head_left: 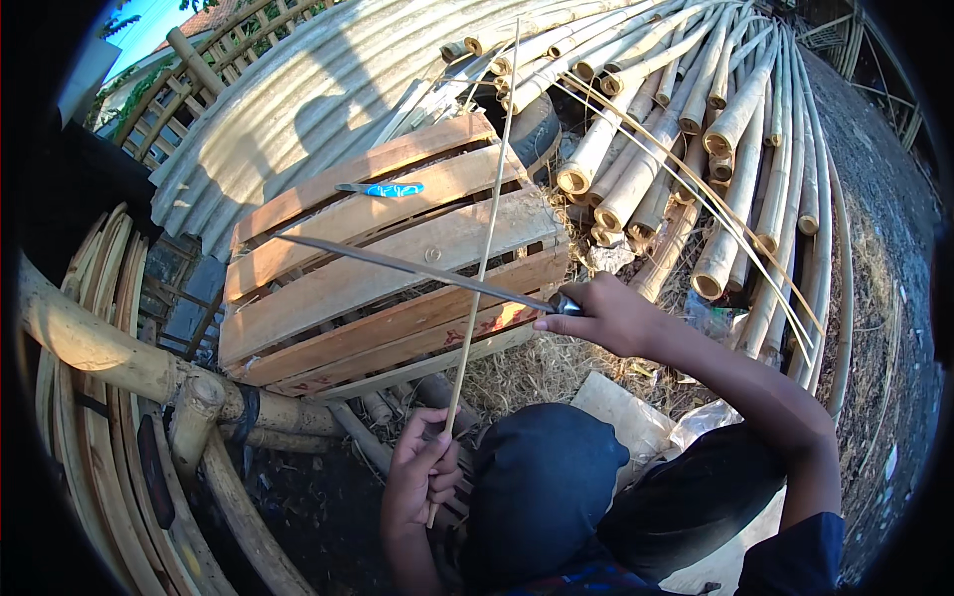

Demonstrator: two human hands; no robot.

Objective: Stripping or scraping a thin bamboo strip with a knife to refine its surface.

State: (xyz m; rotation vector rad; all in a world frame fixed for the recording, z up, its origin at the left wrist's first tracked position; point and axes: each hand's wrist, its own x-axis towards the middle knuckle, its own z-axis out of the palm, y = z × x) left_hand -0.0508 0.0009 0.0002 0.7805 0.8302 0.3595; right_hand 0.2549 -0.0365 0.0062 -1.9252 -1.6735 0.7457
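My left hand (422, 467) is closed around the lower part of a long, thin bamboo strip (494, 189), which rises steeply away from me. My right hand (614, 316) grips the handle of a long knife (383, 260), its narrow blade pointing left over a wooden crate (298, 273). Blade and strip cross above the crate's right part; whether they touch I cannot tell. On the crate's slatted top lies a small blue-handled knife (395, 190), out of both hands' reach at this moment.
Cut bamboo poles (730, 124) are heaped at the far right, with thin strips (701, 194) lying across them. A bamboo rail (94, 333) and split bamboo lengths (109, 467) stand at left. Corrugated sheeting (268, 129) lies behind the crate. My dark-clothed knees (542, 487) are close below.
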